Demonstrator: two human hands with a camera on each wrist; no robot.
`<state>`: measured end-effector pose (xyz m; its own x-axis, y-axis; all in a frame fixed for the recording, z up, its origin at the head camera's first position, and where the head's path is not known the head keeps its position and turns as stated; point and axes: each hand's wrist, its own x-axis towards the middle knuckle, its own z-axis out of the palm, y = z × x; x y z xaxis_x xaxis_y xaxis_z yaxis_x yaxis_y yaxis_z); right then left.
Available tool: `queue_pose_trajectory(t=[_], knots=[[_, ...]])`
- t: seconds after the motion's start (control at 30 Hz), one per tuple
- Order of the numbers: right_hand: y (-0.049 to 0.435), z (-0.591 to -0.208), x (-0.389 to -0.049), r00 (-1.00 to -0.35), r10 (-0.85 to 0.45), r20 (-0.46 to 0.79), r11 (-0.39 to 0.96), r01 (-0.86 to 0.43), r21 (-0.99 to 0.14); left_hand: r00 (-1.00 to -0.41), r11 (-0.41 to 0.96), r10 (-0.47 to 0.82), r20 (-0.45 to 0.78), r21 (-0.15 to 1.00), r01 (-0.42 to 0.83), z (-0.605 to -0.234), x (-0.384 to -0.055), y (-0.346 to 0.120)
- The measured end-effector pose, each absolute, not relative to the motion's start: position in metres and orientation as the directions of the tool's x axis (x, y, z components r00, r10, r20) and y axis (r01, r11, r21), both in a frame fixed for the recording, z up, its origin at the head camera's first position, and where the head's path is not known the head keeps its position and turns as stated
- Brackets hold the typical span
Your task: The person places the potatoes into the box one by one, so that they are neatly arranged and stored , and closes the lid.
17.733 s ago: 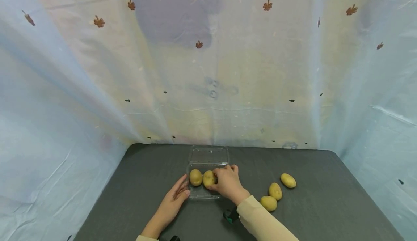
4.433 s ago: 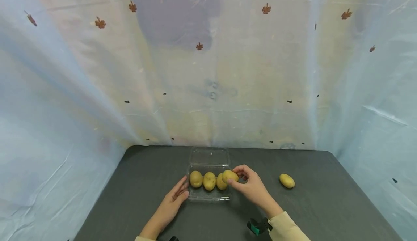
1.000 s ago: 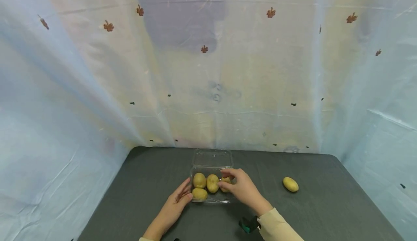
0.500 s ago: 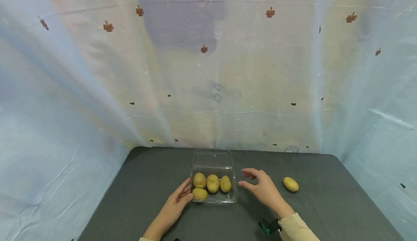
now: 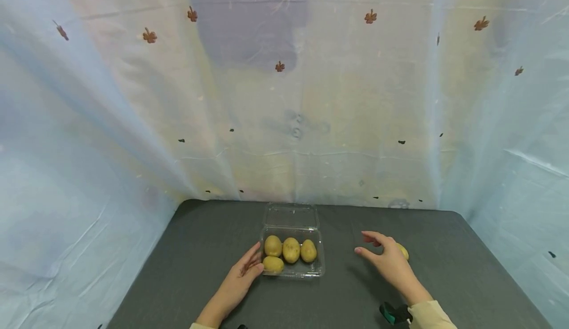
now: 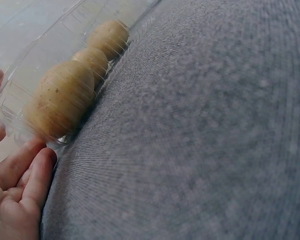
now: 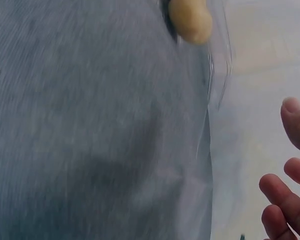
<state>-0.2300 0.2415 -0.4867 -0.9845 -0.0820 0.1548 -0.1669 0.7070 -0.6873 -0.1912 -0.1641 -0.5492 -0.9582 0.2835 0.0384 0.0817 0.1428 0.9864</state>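
Observation:
A clear plastic clamshell box (image 5: 307, 269) lies on the table with its lid (image 5: 291, 216) folded back. Inside sit several potatoes (image 5: 291, 250): a row along the back and one at the front left. My left hand (image 5: 235, 282) rests against the box's left side, fingers fairly straight; in the left wrist view the fingertips (image 6: 46, 156) touch the clear wall. Holding nothing, my right hand (image 5: 391, 266) is above the table right of the box, thumb and fingers apart. A lone potato (image 5: 403, 252) shows partly behind that hand.
The dark grey cloth-covered table (image 5: 209, 240) has rounded far corners. A pale plastic curtain (image 5: 338, 102) with leaf prints hangs behind it and at both sides. A black strap with a green patch (image 5: 391, 314) is at my right wrist.
Over these frames, my right hand has put potatoes from the table into the box, the latest at its front left. It then moved right, beside the lone potato. The left hand stays at the box.

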Motion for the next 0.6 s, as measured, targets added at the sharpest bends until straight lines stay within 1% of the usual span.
queue_pose_trajectory(t=[0.13, 0.27, 0.6], knots=[[0.256, -0.490, -0.228, -0.982, -0.041, 0.187, 0.737, -0.156, -0.658, -0.958, 0.142, 0.284, 0.040, 0.986, 0.083, -0.547, -0.190, -0.163], [0.271, -0.493, -0.226, -0.980, 0.017, 0.197, 0.734, -0.121, -0.668, -0.961, 0.153, 0.275, 0.045, 0.984, 0.090, -0.548, -0.190, -0.163], [0.297, -0.503, -0.225, -0.988, 0.115, 0.101, 0.684, 0.005, -0.730, -0.962, 0.156, 0.270, 0.040, 0.984, 0.085, -0.548, -0.190, -0.163]])
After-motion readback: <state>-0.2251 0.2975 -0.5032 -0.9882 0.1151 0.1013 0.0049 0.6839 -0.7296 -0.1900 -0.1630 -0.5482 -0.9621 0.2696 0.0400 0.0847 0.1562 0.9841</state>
